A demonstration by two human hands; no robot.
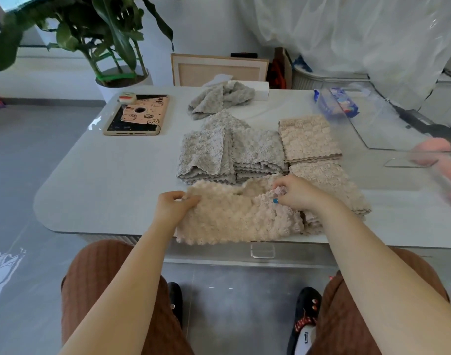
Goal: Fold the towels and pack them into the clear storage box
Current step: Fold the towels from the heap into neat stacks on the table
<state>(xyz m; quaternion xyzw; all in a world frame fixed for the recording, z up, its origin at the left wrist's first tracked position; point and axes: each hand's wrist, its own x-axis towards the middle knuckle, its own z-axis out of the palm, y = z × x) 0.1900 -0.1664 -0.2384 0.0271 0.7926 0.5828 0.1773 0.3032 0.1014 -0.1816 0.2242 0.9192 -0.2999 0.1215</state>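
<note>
1. The left hand (177, 204) has its grip closed, pinching the left edge of the beige towel (229, 219).
2. The right hand (297, 194) pinches the towel's upper right part.
3. The towel lies at the table's (104, 180) near edge.

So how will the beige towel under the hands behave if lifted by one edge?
Probably floppy: the beige towel buckles between the left hand and right hand. Likely light, since fingertip pinches hold it. Its plush nap should grip the table rather than slide.
</note>
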